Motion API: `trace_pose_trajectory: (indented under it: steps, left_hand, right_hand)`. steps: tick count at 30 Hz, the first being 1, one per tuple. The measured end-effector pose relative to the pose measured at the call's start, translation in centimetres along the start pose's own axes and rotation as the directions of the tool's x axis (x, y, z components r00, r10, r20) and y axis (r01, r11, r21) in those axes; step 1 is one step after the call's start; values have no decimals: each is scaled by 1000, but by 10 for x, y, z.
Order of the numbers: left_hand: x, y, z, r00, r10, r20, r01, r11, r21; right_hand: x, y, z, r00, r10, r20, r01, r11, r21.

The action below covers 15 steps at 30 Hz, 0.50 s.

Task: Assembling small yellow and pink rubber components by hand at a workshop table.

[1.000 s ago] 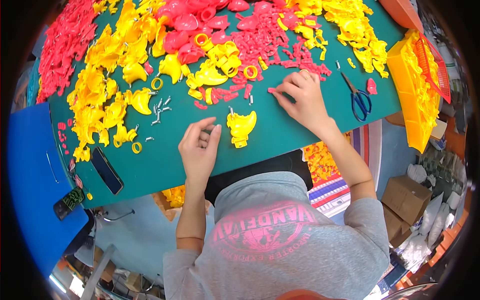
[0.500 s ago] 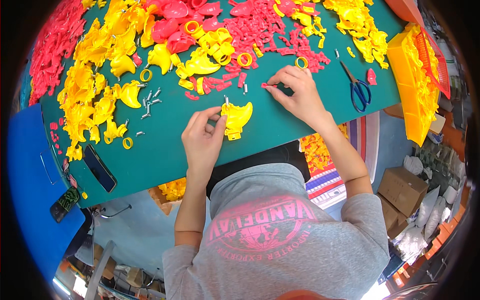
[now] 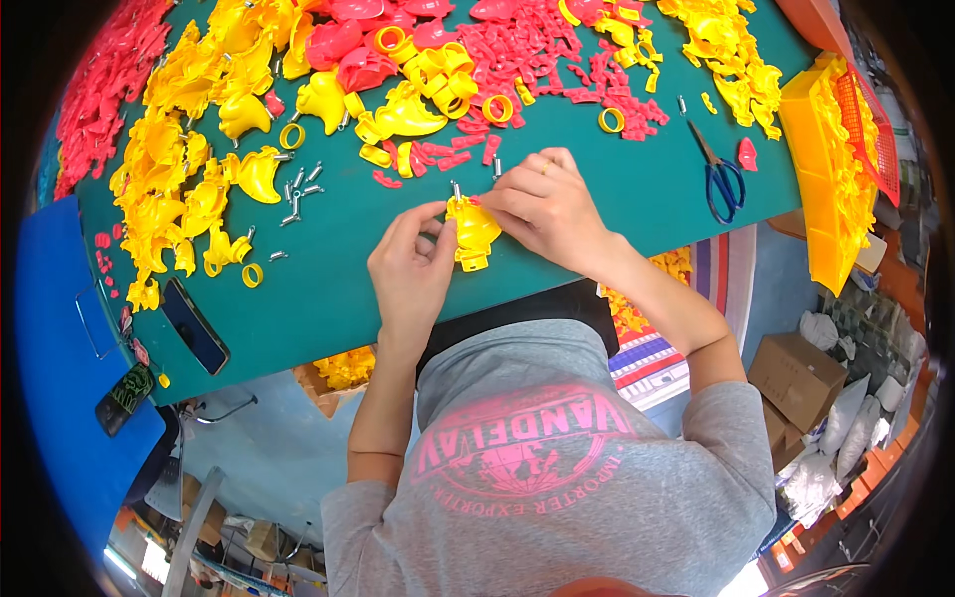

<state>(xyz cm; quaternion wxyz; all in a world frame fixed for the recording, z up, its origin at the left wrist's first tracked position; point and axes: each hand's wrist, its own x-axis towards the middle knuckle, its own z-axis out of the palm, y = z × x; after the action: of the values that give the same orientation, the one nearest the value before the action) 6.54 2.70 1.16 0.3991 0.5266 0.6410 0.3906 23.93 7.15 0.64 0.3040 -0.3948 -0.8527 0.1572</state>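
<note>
My left hand [image 3: 410, 261] pinches the left side of a yellow curved plastic shell [image 3: 475, 234] with a small metal spring [image 3: 457, 191] standing up from its top end. At the shell's upper right edge, my right hand [image 3: 545, 211] has its fingertips closed on a small red plastic piece [image 3: 475, 200], mostly hidden by the fingers. Beyond the right hand another spring [image 3: 497, 167] lies on the green tabletop [image 3: 318, 298]. Several loose springs [image 3: 297, 194] are scattered left of the shell.
Heaps of yellow shells [image 3: 159, 169], red small parts [image 3: 512, 55] and yellow rings [image 3: 438, 75] cover the far side. Scissors [image 3: 721, 179] with blue handles lie at right, near a yellow bin [image 3: 821, 189]. A phone [image 3: 195, 326] rests at the left front edge.
My right hand has moved left with the small red piece and come up against the yellow shell. My left hand keeps its hold on the shell. The view has shifted slightly.
</note>
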Motion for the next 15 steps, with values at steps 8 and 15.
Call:
trace_pose_trajectory:
  steps: [8, 15]
  left_hand:
    - [-2, -13, -5, 1000, -20, 18, 21, 999, -34]
    - [-28, -1, -25, 990, 41, 132, -32, 997, -67]
  right_hand:
    - [7, 4, -24, 995, -42, 86, 41, 999, 5]
    - [57, 157, -105, 812, 264, -520, -395, 905, -157]
